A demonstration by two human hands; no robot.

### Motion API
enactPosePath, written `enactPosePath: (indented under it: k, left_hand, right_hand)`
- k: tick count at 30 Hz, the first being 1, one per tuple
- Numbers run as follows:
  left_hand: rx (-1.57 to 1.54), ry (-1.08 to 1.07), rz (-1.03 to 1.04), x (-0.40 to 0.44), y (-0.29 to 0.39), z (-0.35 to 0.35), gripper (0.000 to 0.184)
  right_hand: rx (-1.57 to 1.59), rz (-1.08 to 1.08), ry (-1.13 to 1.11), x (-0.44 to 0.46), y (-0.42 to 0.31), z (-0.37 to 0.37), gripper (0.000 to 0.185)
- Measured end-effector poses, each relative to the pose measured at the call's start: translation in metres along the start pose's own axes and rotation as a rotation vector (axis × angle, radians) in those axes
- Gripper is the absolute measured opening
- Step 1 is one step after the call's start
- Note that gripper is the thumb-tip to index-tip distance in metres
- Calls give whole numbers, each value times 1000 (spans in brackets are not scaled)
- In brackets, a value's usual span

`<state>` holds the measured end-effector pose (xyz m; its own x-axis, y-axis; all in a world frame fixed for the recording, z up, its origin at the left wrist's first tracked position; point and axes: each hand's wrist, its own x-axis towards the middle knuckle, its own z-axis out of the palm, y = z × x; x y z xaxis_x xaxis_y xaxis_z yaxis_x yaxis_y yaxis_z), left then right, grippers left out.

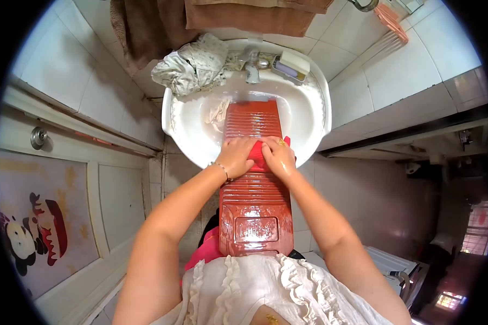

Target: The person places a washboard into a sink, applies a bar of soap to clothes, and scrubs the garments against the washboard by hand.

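Note:
A wet reddish-brown washboard (256, 189) leans from my body into the white sink (174, 122), its ridges facing up. On its middle lies a bright red cloth (259, 162), bunched and mostly covered by my hands. My left hand (237, 154) presses on the cloth's left part, fingers curled over it and thumb toward the centre. At the right edge my right hand (278, 157) grips the same cloth, and a corner sticks out beside its fingers. Both hands look wet. Pale wet fabric (218, 115) lies in the basin, left of the board.
A patterned cloth (192, 64) is heaped on the sink's back left rim. Behind the basin stand a faucet (252, 67) and a soap dish (291, 67). Brown towels (249, 19) hang above. A door (116, 189) is at left; pink hooks (391, 23) are on the right wall.

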<state>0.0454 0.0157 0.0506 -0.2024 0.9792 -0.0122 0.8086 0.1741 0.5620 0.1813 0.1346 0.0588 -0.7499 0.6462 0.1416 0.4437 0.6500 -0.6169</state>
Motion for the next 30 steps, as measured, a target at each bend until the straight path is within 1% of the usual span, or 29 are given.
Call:
enactPosePath:
  k: [1, 3, 5, 6, 7, 9, 10, 11, 13, 14, 15, 17, 18, 22, 25, 27, 28, 29, 30]
  left_hand:
    - [-24, -19, -2, -8, 6, 0, 67]
    - [-62, 71, 42, -39, 27, 2, 64]
    - [-70, 136, 86, -69, 38, 15, 63]
    - [-75, 175, 19, -73, 47, 19, 57]
    - [-86, 158, 10, -67, 53, 22, 57]
    - [-86, 190, -174, -47, 58, 26, 51]
    - [-8, 317, -105, -35, 53, 26, 38]
    - [-14, 311, -112, -25, 46, 25, 38]
    - [-67, 224, -91, -9, 31, 25, 37]
    - [-16, 313, -37, 3, 22, 27, 27]
    - [-19, 307, -43, 14, 13, 29, 27]
    - [55, 216, -60, 39, -8, 29, 20]
    - [54, 281, -24, 53, -20, 32, 15]
    - [41, 284, -42, 97, -57, 41, 12]
    - [62, 286, -88, 128, -76, 40, 7]
    - [113, 431, -74, 132, -77, 46, 4]
    - [168, 361, -124, 127, -71, 43, 10]
    - [178, 379, -114, 119, -64, 38, 10]
    - [280, 332, -35, 106, -52, 34, 18]
  right_hand:
    - [6, -67, 29, -5, 0, 2, 24]
    - [-15, 16, 41, -34, -8, -2, 20]
    - [-162, -14, 93, -68, -32, -13, 18]
    - [-196, -32, 107, -71, -37, -12, 18]
    - [-195, -16, 91, -66, -39, -9, 18]
    - [-242, 113, -41, -42, -34, -1, 15]
    - [-264, 24, 13, -31, -24, 6, 16]
    - [-266, 28, 4, -20, -18, 9, 16]
    - [-279, 11, -107, 0, -11, 11, 21]
    - [-266, -92, 14, 12, -5, 16, 26]
    - [-263, -88, 6, 24, 3, 22, 26]
    - [-139, -111, -36, 54, 21, 35, 29]
    - [-184, -117, -54, 66, 27, 40, 33]
    - [-220, -110, -63, 111, 53, 65, 35]
    - [-278, -77, -26, 144, 65, 82, 37]
    - [-253, -8, 81, 148, 65, 86, 41]
    - [-229, 153, -54, 151, 62, 78, 43]
    - [-229, 140, -35, 151, 54, 71, 43]
    - [-143, 261, -25, 150, 49, 66, 45]
